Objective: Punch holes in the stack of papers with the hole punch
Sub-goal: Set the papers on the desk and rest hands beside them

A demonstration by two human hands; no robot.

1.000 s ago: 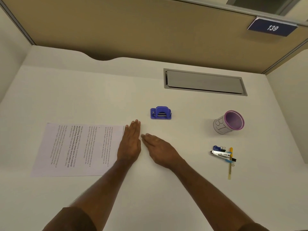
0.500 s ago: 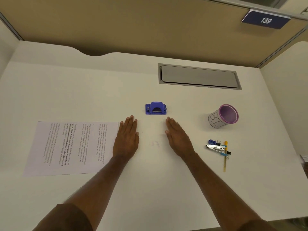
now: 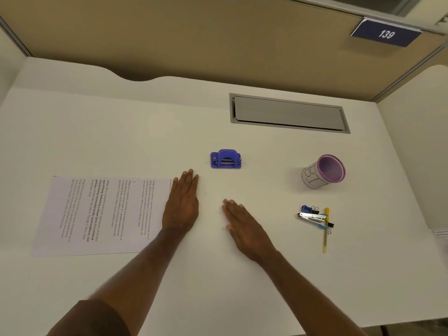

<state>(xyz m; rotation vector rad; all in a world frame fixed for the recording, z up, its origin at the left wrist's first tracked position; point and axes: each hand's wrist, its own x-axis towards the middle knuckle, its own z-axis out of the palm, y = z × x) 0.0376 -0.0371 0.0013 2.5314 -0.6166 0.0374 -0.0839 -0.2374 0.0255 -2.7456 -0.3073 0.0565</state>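
Note:
A blue hole punch (image 3: 226, 159) stands on the white desk (image 3: 121, 132), a little beyond both hands. The stack of printed papers (image 3: 101, 214) lies flat to the left. My left hand (image 3: 183, 204) lies palm down on the desk with straight fingers, just at the papers' right edge. My right hand (image 3: 244, 229) also lies flat, fingers straight and pointing up-left, below the punch. Neither hand holds anything.
A purple-rimmed pen cup (image 3: 323, 172) stands at the right. Below it lie a stapler (image 3: 312, 217), binder clips (image 3: 310, 209) and a yellow pen (image 3: 325, 230). A grey cable hatch (image 3: 288, 113) is set into the desk at the back. Partition walls close the back and sides.
My right hand has slid back toward me and turned its fingers leftward. The left hand stays flat beside the papers. The view has shifted slightly.

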